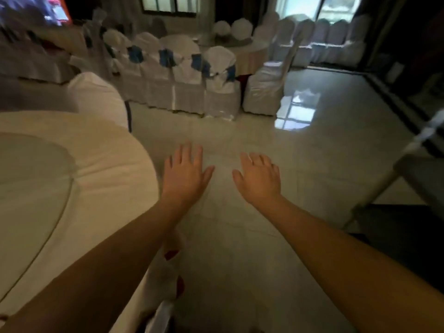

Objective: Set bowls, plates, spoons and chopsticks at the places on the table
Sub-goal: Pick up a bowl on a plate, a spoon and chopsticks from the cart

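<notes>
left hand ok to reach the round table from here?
Probably yes. The left hand is open, holds nothing and hangs over the floor just right of the table edge, with nothing between them. No tableware shows on the visible part.

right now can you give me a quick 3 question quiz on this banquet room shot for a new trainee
1. True or false: the left hand is carrying a bowl.
2. Multiple choice: the near round table lies where? A) to the person's left B) to the person's right C) straight ahead beyond the hands
3. Short answer: what colour are the bows on the covered chairs at the far table?

Key
1. False. Both it and the right hand are spread flat over the floor and hold nothing.
2. A.
3. Blue.
</notes>
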Tool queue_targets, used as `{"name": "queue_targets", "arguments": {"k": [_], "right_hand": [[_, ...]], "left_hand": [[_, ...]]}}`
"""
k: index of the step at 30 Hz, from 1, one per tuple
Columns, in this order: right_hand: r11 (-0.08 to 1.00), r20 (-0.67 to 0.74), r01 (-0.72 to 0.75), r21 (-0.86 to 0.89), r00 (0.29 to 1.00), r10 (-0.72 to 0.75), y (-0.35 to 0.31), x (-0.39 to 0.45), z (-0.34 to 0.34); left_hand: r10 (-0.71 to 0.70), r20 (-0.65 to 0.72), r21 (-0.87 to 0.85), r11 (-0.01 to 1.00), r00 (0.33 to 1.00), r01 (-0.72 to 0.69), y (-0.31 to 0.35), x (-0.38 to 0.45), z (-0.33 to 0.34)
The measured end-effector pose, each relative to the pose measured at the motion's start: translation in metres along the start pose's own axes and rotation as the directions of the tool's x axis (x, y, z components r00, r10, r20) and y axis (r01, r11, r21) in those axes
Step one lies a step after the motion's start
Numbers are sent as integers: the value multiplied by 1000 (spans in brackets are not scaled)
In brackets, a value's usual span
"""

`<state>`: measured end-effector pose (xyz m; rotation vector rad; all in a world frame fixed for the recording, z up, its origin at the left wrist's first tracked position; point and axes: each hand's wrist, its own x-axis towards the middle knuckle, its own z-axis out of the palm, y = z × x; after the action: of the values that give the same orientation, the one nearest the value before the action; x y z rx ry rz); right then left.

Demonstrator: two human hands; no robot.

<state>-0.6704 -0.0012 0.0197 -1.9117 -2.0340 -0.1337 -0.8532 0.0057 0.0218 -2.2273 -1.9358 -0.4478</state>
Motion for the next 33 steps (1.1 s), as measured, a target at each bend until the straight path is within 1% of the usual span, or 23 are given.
{"name": "queue_targets", "arguments": {"k": [3,6,9,12,14,18,20,23,25,29,33], "right_hand": [[992,-103,-119,-46,988,114,66,1,-29],[967,-192,-226,-115,960,201,131,-3,-58],[928,-233,-307,-213,938,257,202,-11,-89],[880,-309,-398,-260,898,315,277,-23,-118],[843,-348,-468,-264,862,370,319,-33,-136],[734,-369,-596,-326,795,481,399,-72,-158],[664,-380,-664,-345,745,548,436,-95,-168],[544,-387,-748,-380,662,642,481,-123,-179],[467,-385,-798,-380,596,705,509,-139,-182],[282,-404,-883,-374,429,808,562,-168,-182],[79,-472,-927,-366,258,843,595,-195,-185]], "left_hand": [[130,-47,-33,991,990,-131,70,32,-5],[260,-81,-68,962,962,-266,144,58,-5],[398,-133,-105,905,908,-412,227,79,-5],[480,-207,-187,836,852,-516,310,90,-3],[525,-225,-209,797,821,-567,357,96,1],[624,-220,-229,714,749,-662,452,98,15],[685,-227,-243,649,693,-721,499,92,20],[778,-259,-250,518,572,-818,564,87,25],[814,-272,-270,447,513,-853,605,87,32],[876,-263,-339,309,405,-889,679,90,58],[923,-280,-369,150,263,-917,737,107,75]]}}
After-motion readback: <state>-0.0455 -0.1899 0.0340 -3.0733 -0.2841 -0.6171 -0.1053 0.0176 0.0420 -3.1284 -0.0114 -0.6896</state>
